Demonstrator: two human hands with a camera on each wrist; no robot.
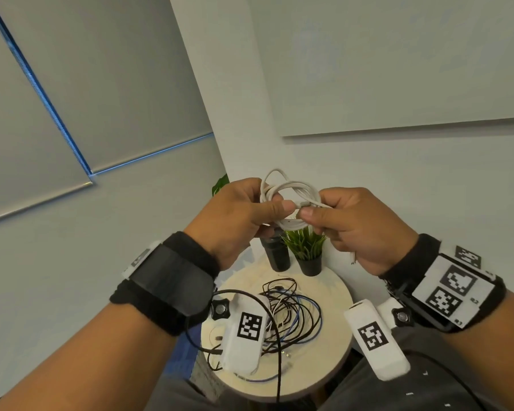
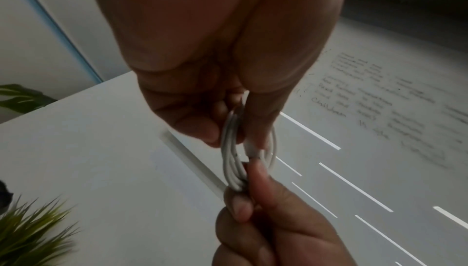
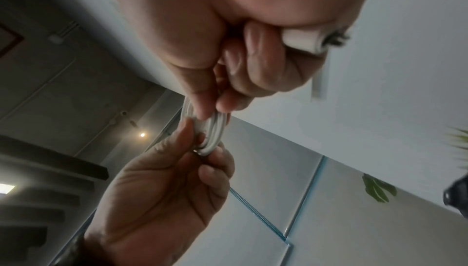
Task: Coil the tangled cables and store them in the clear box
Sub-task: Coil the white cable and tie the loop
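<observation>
At the centre of the head view, a person holds a white cable (image 1: 291, 194) wound into a small coil, raised above a round pale table (image 1: 336, 295) in the lower middle of the frame. The left hand (image 1: 235, 215) grips the coil's left side, thumb pressed over the strands and fingers curled behind them. The right hand (image 1: 356, 223) pinches the cable's plug end between thumb and forefinger at the coil's right edge, the remaining fingers curled in; a second white connector (image 3: 303, 41) pokes out of that fist in the upper right of the right wrist view. In the left wrist view the bundled loops run down the middle of the frame between both sets of fingertips.

On the table below lies a tangle of cables (image 1: 291, 315), black, white and blue, partly hidden by the wrist cameras. At the table's far edge stand a small green plant in a black pot (image 1: 307, 253) and, just left of it, a dark cylinder (image 1: 278, 253). The clear box cannot be made out in any view.
</observation>
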